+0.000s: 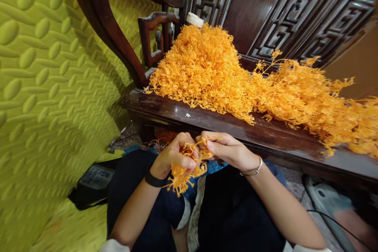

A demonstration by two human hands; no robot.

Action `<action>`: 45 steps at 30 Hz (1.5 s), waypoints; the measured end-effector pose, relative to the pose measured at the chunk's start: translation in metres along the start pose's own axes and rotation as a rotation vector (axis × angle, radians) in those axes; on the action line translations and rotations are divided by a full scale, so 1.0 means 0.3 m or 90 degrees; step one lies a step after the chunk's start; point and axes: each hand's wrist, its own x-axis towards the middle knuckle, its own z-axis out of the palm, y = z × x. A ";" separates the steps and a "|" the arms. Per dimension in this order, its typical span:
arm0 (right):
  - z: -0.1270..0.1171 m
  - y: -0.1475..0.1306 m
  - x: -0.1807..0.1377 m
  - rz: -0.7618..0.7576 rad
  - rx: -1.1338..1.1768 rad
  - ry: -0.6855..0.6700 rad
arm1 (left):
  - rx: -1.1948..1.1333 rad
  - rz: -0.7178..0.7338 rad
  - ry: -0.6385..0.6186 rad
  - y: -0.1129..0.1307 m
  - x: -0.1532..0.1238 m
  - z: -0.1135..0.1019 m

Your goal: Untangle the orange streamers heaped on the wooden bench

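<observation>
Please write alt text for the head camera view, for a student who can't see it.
A person's left hand holds a small bunch of orange sprigs while the right hand pinches part of it. Beyond, a large orange heap spreads along a dark wooden bench beside a textured yellow-green wall.

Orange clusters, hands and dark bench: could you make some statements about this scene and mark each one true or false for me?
1. The left hand holds an orange cluster. True.
2. The silvery bracelet is on the left wrist. False: it is on the right wrist; the left wears a black band.
3. A big orange heap lies on the dark wooden bench. True.
4. The wall beside the bench is smooth and blue. False: it is yellow-green with a raised pattern.
5. The right hand rests flat on the bench. False: its thumb and fingers pinch orange strands near the left hand.
</observation>
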 end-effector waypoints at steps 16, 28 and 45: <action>-0.232 -0.073 -0.018 -0.430 -0.381 0.707 | -0.123 0.104 0.152 0.015 0.041 0.010; -0.339 -0.078 -0.029 -0.201 -1.001 0.649 | -0.037 0.095 0.173 0.013 0.052 0.006; -0.073 -0.053 0.003 -0.264 -0.695 0.204 | 0.013 0.016 0.229 0.012 0.038 -0.015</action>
